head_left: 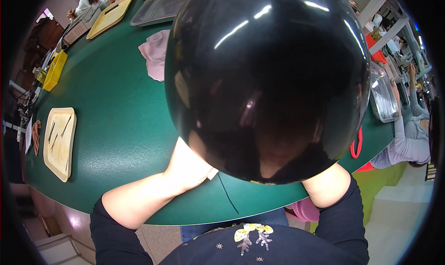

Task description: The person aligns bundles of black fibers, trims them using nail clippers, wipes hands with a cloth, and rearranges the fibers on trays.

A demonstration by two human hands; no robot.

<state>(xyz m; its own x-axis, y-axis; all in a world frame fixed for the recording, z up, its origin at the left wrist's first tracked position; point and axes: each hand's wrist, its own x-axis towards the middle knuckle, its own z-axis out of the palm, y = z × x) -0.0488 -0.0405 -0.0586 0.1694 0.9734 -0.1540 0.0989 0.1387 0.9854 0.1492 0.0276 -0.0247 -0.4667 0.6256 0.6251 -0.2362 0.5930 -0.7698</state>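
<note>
Filling most of the view, close under the camera, a big glossy black bowl (269,79) is held up between both hands above the green table (120,126); it looks round, so it shows no long axis, and its shiny curved side faces the camera; the left hand (187,165) presses against its lower left edge, the right hand (327,184) against its lower right, one on either side and about equally near; the fingers of both are hidden behind the bowl, so how far each hand is closed cannot be told; only wrists and bare forearms show, coming out of dark sleeves at the near edge. Far left of the bowl lies a pink cloth (155,54); at the left sits a pale yellow tray (59,142); at the right a metal tray (384,98); another person sits at the far right.
</note>
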